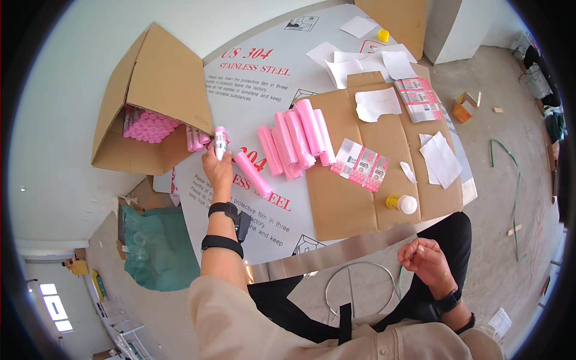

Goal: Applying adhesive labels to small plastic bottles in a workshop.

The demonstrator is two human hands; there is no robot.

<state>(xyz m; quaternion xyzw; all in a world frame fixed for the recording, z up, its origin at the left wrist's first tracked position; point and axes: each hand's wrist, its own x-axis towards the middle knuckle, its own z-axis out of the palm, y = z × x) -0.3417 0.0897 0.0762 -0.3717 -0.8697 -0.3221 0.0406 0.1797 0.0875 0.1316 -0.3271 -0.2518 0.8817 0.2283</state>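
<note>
My left hand (217, 171) is closed around a pink plastic roll with a white printed label (220, 143), held upright beside the open cardboard box (171, 81). Many labelled pink rolls (153, 127) lie packed inside that box, and a few more sit at its near right corner. Just right of my left hand, an unlabelled pink roll (253, 175) rests on the table. Farther right is a heap of pink rolls (293, 141) without visible labels. My right hand (427, 263) hovers over my lap off the table's front edge, its fingers curled with nothing visible in them.
A flattened cardboard sheet (342, 213) covers the table's right part. On it lie a label sheet (361, 165), a stack of label sheets (418, 99), white paper scraps (441, 159) and a yellow bottle with a white top (401, 204). A yellow cap (383, 35) sits at the back.
</note>
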